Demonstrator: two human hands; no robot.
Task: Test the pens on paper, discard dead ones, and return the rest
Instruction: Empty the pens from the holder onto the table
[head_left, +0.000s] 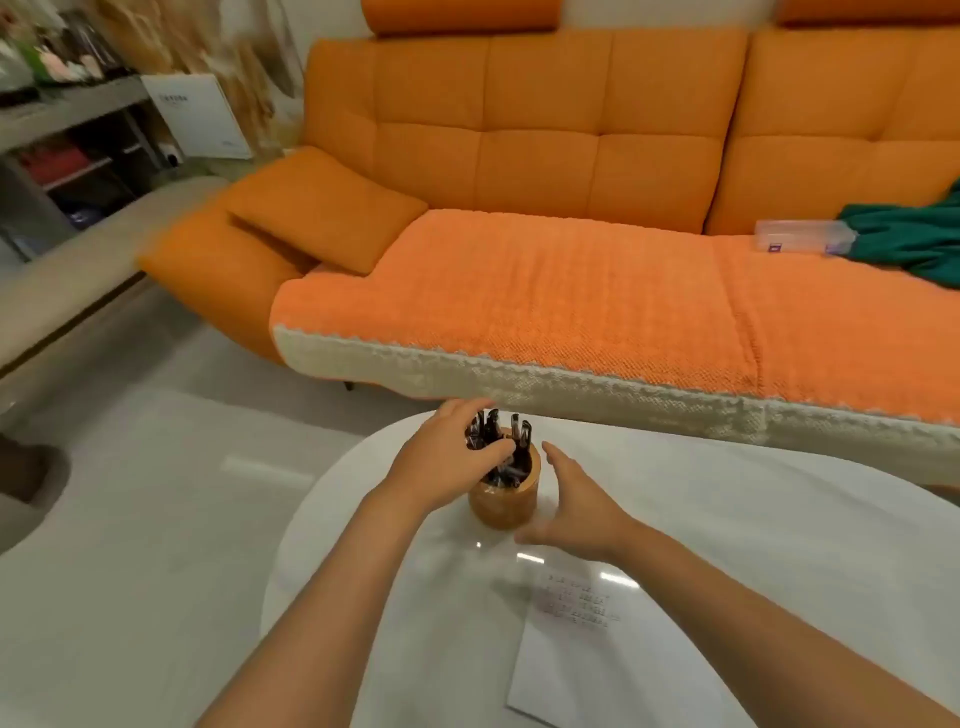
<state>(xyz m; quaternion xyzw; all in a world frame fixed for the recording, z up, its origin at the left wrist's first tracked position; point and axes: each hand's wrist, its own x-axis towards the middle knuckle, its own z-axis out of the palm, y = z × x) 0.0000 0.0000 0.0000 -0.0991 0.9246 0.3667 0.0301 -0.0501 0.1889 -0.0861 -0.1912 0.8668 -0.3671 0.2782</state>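
Observation:
A round wooden pen holder (503, 503) stands on the white oval table (727, 519), with several dark pens (500, 434) sticking up from it. My left hand (448, 457) reaches over the holder from the left, its fingers and thumb curled round the pens' upper ends. My right hand (576, 504) hovers just right of the holder, fingers straight and relaxed, holding nothing. A white sheet of paper (582, 644) with faint scribbled lines lies on the table nearer me, to the right.
An orange sofa (545, 171) with a textured cover runs behind the table. On its seat at the right lie a clear plastic box (802, 236) and a green cloth (914, 239). A shelf unit (67, 150) stands at the far left. Pale floor (145, 493) lies left of the table.

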